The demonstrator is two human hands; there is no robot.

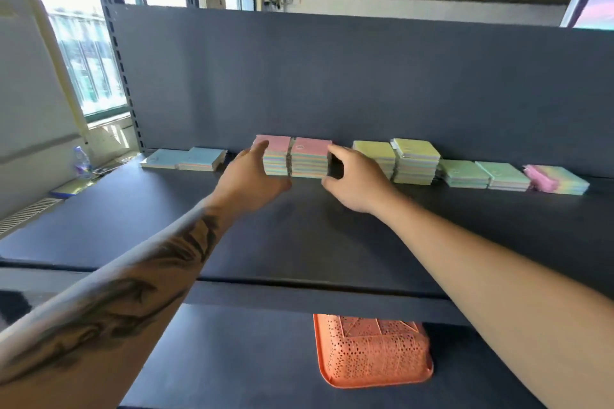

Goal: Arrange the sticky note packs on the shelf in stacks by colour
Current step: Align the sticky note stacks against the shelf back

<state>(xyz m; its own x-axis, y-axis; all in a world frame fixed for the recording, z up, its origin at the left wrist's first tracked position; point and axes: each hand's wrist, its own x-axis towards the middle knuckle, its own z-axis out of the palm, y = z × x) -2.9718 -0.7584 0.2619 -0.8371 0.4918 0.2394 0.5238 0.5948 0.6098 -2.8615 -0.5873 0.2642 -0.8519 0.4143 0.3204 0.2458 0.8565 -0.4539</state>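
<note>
We find no text, brand, number or sign that we can read anywhere in this view. The right-hand pink-topped stack of square sticky note packs [310, 158] carries a small pale round mark on its top sheet, too small and blurred for us to make out. Similar faint round marks sit on the tops of the two low green-topped stacks of square packs [485, 174] and on the flat pale blue pack at the left end of the dark shelf [159, 159]; we cannot read any of them. The clear plastic bottle by the window [81, 163] has a purple label whose print is illegible to us.
</note>
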